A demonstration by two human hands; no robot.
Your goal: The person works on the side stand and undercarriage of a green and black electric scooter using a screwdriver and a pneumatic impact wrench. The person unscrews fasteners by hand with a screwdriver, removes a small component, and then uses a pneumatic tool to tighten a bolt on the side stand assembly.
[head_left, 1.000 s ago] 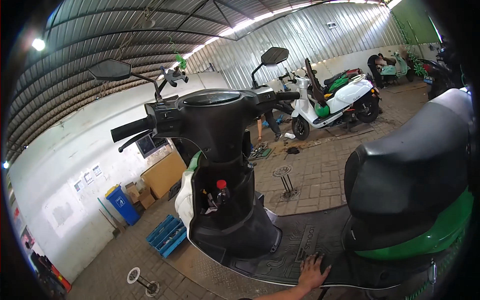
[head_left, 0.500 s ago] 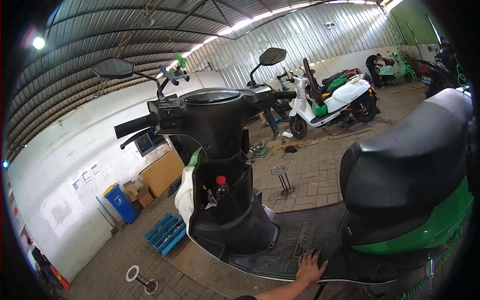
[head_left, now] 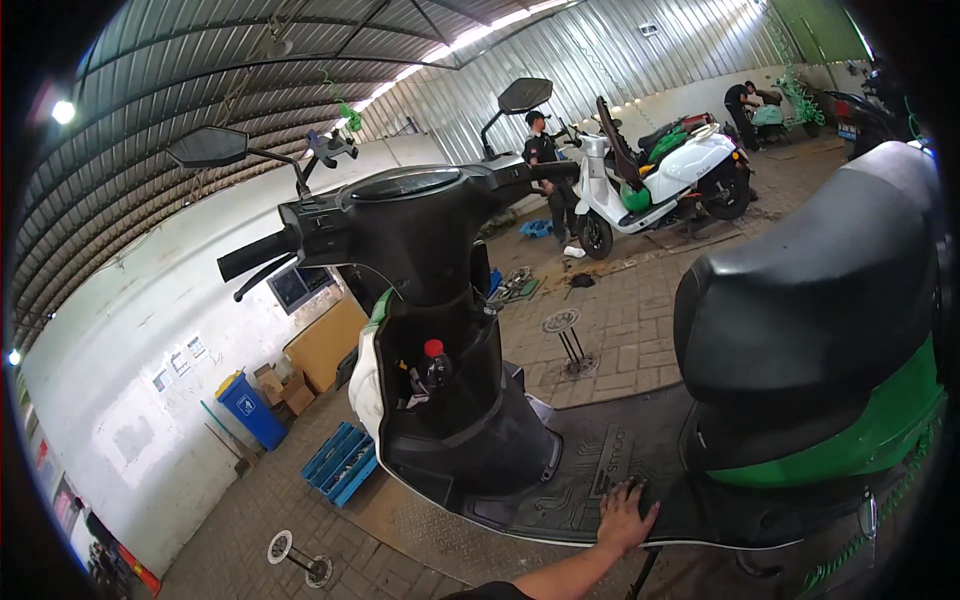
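Note:
My left hand [head_left: 626, 517] rests palm down, fingers spread, on the edge of the black footboard mat [head_left: 590, 460] of a scooter. Nothing is held in it. Above the footboard stands the scooter's black front panel [head_left: 480, 430], with a bottle with a red cap [head_left: 436, 365] in its open pocket. The handlebar [head_left: 400, 220] carries two mirrors and a phone holder [head_left: 328, 148]. To the right is the black seat [head_left: 810, 310] over a green side panel [head_left: 850, 420]. My right hand is out of the picture.
A blue crate [head_left: 340, 463] and a short metal stand [head_left: 297, 560] are on the paved floor at left. Another metal stand [head_left: 567, 340] is beyond the footboard. A white scooter [head_left: 660, 180] is farther back, with a person [head_left: 550, 165] beside it. A blue bin [head_left: 250, 410] stands by the wall.
The view has shifted slightly. A person has come into sight behind the handlebar, next to the white scooter. My left hand stays on the footboard.

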